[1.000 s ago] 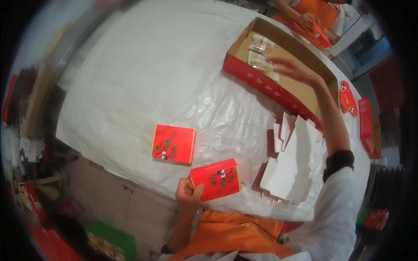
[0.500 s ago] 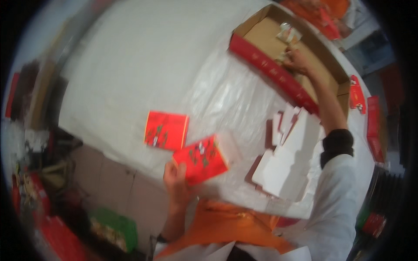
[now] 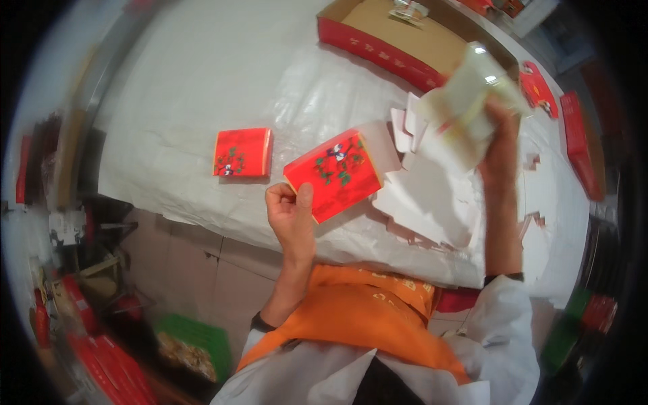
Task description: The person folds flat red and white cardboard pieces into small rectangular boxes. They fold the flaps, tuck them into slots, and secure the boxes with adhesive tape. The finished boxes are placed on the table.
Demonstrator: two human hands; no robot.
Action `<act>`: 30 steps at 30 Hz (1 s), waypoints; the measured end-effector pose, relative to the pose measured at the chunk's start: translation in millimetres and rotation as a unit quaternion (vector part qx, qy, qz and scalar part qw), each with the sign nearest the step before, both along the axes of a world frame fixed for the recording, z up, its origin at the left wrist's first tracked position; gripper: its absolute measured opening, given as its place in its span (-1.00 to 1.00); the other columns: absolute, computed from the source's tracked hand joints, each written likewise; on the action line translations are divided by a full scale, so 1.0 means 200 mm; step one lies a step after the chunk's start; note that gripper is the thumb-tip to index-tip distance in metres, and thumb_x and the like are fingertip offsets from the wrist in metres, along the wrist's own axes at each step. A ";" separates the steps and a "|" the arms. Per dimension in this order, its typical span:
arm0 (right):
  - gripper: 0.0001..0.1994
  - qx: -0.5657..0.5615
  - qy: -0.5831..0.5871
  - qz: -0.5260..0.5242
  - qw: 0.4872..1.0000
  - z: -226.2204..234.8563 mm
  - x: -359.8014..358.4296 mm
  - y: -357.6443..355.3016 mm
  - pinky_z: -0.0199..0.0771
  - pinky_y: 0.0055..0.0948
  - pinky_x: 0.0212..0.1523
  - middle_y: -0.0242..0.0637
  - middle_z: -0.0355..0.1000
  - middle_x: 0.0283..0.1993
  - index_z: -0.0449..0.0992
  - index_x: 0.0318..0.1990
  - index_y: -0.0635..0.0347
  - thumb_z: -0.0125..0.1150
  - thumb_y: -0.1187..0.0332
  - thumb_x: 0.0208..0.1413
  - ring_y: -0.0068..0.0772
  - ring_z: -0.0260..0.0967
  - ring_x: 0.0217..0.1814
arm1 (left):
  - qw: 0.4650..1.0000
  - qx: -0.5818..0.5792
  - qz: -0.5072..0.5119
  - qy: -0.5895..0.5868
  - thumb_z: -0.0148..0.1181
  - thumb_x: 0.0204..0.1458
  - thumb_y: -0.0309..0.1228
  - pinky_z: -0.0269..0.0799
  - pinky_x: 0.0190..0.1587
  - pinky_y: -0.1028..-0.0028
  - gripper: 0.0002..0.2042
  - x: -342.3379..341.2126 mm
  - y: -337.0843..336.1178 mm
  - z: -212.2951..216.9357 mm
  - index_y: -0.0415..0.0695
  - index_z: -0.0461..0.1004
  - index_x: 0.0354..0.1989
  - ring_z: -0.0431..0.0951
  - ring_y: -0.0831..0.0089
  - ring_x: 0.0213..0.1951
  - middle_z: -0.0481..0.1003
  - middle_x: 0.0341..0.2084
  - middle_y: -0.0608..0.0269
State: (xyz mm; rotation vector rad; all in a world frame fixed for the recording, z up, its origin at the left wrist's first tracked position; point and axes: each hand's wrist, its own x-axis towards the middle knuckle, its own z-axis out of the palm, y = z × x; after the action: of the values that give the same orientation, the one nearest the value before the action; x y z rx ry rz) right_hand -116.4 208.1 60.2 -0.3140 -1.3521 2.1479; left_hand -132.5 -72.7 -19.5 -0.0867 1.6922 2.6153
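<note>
My left hand [image 3: 291,214] pinches the near left edge of a small red box [image 3: 334,177] printed with green and blue shapes. A pale flap [image 3: 379,147] stands out from that box's far right end. Closed around a see-through packet [image 3: 466,101], my right hand [image 3: 501,131] hangs over a pile of flat white cartons [image 3: 432,202]. The packet is smeared by motion, and I cannot make out its contents. Left of the held box, a second red box [image 3: 241,152] lies on the white-covered table [image 3: 182,88].
A shallow red-sided cardboard tray [image 3: 378,54] sits at the far right with a small clear packet [image 3: 408,11] inside. Beyond it lie a red cut-out piece [image 3: 538,89] and a red box [image 3: 582,145]. A green crate [image 3: 196,337] stands on the floor at lower left.
My right hand has come out of the tray, nearer to me, with a packet in it. My left hand has lifted the red box slightly farther forward. The whole view has shifted.
</note>
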 end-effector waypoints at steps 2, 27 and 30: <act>-0.63 0.072 -0.033 0.006 0.997 -0.01 0.12 -0.28 0.30 -0.49 -0.08 -0.26 0.33 -0.13 0.31 -0.07 0.34 0.10 0.40 -0.07 -0.51 0.28 -0.11 | 1.000 0.020 -0.012 0.002 0.15 -0.01 -0.45 0.25 -0.28 0.64 -0.75 0.05 0.04 0.03 -0.16 0.15 -0.33 0.27 0.67 -0.37 0.29 -0.43 0.34; -0.67 0.199 -0.099 -0.041 0.974 -0.20 0.56 -0.36 0.28 -0.47 -0.01 -0.26 0.35 -0.13 0.28 -0.10 0.28 0.17 0.55 -0.06 -0.45 0.28 0.00 | 0.990 0.135 -0.051 -0.001 0.09 0.04 -0.39 0.33 -0.13 0.51 -0.71 0.30 0.16 0.06 -0.17 0.12 -0.19 0.34 0.54 -0.19 0.30 -0.27 0.21; -0.64 0.184 -0.102 -0.032 0.977 -0.16 0.58 -0.35 0.28 -0.48 0.00 -0.26 0.37 -0.12 0.27 -0.05 0.30 0.15 0.56 -0.05 -0.46 0.30 -0.02 | 0.990 0.121 -0.071 0.026 0.07 0.05 -0.39 0.33 -0.08 0.48 -0.69 0.29 0.16 0.06 -0.17 0.10 -0.13 0.34 0.51 -0.12 0.31 -0.20 0.15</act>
State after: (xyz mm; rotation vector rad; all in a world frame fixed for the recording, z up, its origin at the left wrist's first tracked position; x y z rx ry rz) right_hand 0.3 138.2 27.8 -0.4299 -1.7933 1.8036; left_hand -74.9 -40.0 -7.3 0.1052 1.3262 2.7094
